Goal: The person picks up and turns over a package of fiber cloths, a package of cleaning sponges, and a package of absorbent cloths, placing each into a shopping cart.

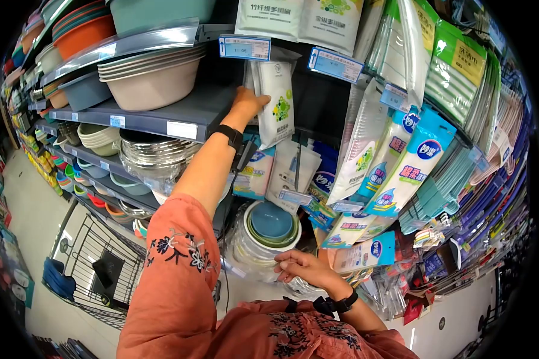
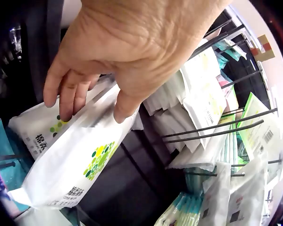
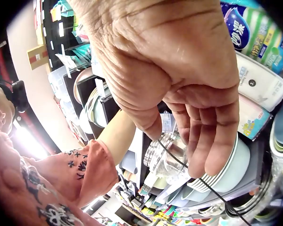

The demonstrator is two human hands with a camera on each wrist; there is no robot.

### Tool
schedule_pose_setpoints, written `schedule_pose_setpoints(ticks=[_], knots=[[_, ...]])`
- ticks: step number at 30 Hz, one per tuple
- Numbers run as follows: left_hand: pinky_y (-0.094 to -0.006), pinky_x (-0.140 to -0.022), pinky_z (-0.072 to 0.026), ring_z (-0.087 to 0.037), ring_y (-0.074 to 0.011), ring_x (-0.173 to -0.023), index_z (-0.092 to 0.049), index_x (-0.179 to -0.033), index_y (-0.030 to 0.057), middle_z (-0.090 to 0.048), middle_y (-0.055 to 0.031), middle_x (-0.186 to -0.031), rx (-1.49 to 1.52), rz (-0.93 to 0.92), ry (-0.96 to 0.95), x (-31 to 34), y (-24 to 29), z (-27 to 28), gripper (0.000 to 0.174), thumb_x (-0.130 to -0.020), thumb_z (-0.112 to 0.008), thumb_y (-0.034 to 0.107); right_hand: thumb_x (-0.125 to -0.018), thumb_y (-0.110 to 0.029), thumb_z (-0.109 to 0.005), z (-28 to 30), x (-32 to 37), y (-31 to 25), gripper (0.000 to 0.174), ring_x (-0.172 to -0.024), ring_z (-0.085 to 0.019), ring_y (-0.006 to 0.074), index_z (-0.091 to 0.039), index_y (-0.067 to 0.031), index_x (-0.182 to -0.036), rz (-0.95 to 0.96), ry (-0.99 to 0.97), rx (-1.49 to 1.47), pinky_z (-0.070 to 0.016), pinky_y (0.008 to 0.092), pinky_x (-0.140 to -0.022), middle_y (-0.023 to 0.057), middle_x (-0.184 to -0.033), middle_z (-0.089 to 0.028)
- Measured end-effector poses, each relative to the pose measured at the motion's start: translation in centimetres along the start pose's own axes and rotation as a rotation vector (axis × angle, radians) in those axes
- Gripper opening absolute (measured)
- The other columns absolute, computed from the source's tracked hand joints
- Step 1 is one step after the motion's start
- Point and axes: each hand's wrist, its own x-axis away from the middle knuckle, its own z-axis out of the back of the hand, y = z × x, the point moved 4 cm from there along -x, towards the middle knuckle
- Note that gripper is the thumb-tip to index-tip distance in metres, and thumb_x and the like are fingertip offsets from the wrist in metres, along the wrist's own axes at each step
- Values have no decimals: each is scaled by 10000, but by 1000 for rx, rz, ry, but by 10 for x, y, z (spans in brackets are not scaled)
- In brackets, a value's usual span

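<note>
High on the rack, my left hand holds the upper part of a white packet with green dots, which hangs below a blue-edged price tag. In the left wrist view the thumb lies along one side of this packet and the fingers reach over the other. A second white packet with the same dots hangs right behind it. Low in front of my body, my right hand hovers with loosely bent fingers and nothing in them. It overlaps a stack of round basins in the head view.
Shelves at left carry stacked beige basins and metal bowls. More hanging packs fill hooks at right, and bare metal hooks jut out. A wire shopping cart stands on the floor at lower left.
</note>
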Motion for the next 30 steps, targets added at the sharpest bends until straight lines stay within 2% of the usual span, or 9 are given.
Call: schedule_pose_setpoints(ticks=[2,5,8,12,15,16,20,24,30], knots=[[-395,-947,-539,-662,-371,-1136,-499,-1316,-130,-624,-287,-1278,27,-51,-132,4,2,-4,750,-781,-809,296,-1042,-228,-565,1,1,1,377,-947,-677,154,-520,-6,-1343,3,2,-3,-567,293,-815,107,-1134,-685],[-397,-909,-545,-677,-345,-1077,-516,-1318,-112,-636,-267,-1253,273,-74,-233,36,15,-3,650,-831,-757,244,-1040,-225,-566,0,2,-1,378,-943,-678,154,-521,-4,-1343,3,4,-1,-566,293,-809,108,-1130,-684],[-399,-880,-544,-676,-321,-1029,-509,-1331,-99,-644,-248,-1215,384,11,-188,21,4,-13,585,-877,-694,221,-1039,-225,-565,2,2,0,380,-935,-679,156,-521,-2,-1344,7,-2,2,-566,293,-806,111,-1127,-683],[-402,-881,-532,-660,-315,-1030,-491,-1324,-109,-641,-239,-1190,664,-83,-130,45,11,-1,531,-924,-628,211,-1043,-221,-548,2,1,-2,380,-933,-684,164,-514,2,-1349,20,-28,19,-567,296,-805,115,-1130,-682],[-380,-875,-539,-657,-292,-1018,-460,-1334,-124,-640,-248,-1179,877,-193,-162,56,7,7,492,-968,-593,176,-1047,-216,-528,4,-2,0,384,-944,-690,176,-498,4,-1361,38,-61,27,-568,302,-806,122,-1137,-681],[-364,-907,-553,-667,-273,-1045,-473,-1325,-104,-640,-224,-1197,853,-192,-163,64,9,13,451,-992,-592,177,-1049,-214,-521,4,-3,2,386,-948,-691,181,-492,4,-1366,45,-75,27,-569,304,-807,125,-1139,-681],[-358,-913,-568,-679,-263,-1050,-473,-1329,-95,-645,-220,-1205,856,-150,-206,97,15,34,447,-1008,-592,193,-1050,-222,-516,5,-6,2,404,-958,-693,195,-477,9,-1379,59,-107,27,-570,316,-813,136,-1154,-679],[-356,-905,-585,-683,-245,-1066,-499,-1317,-72,-650,-194,-1218,923,-183,-290,139,25,53,405,-1019,-585,188,-1050,-224,-513,6,-8,3,414,-967,-692,200,-473,18,-1384,49,-134,31,-569,320,-817,134,-1156,-674],[-337,-875,-598,-689,-214,-1055,-511,-1301,-65,-656,-184,-1214,944,-139,-290,182,22,78,396,-1018,-596,200,-1044,-235,-521,5,-13,4,439,-982,-694,212,-467,31,-1389,17,-159,17,-568,322,-816,130,-1162,-670]])
